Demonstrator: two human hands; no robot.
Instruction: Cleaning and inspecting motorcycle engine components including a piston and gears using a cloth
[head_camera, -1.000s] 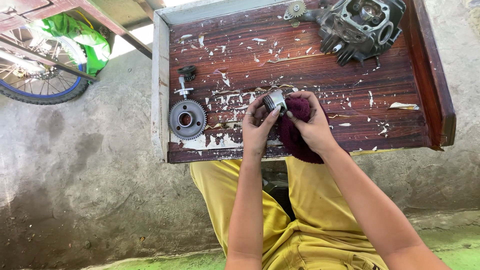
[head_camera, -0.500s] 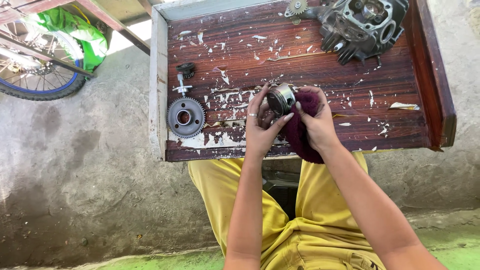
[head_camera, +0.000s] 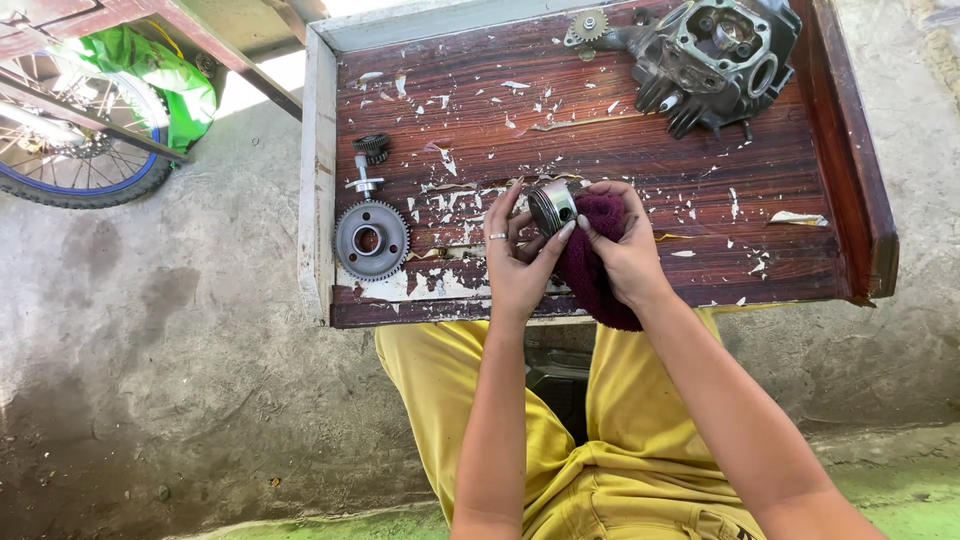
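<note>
On the wooden tray (head_camera: 780, 200), the engine cylinder head (head_camera: 715, 50) lies at the far right corner and the large gear (head_camera: 371, 240) near the left edge. Over the tray's near edge, the right hand (head_camera: 625, 255) clasps a maroon cloth (head_camera: 590, 270) and the left hand (head_camera: 515, 265) pinches what is probably a piston (head_camera: 552, 206).

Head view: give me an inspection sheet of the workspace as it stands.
Surface: red-brown wooden table with peeling, flaking varnish.
Job's things: round silver metal piston and dark maroon cloth, held above the table's near edge.
Clutter: large grey toothed gear, small geared shaft, dark grey finned engine head.
Grippers: left hand grips the piston; right hand presses the cloth to it.
Cables: nothing seen.
Surroundings: concrete floor, bicycle wheel, green bag.
</note>
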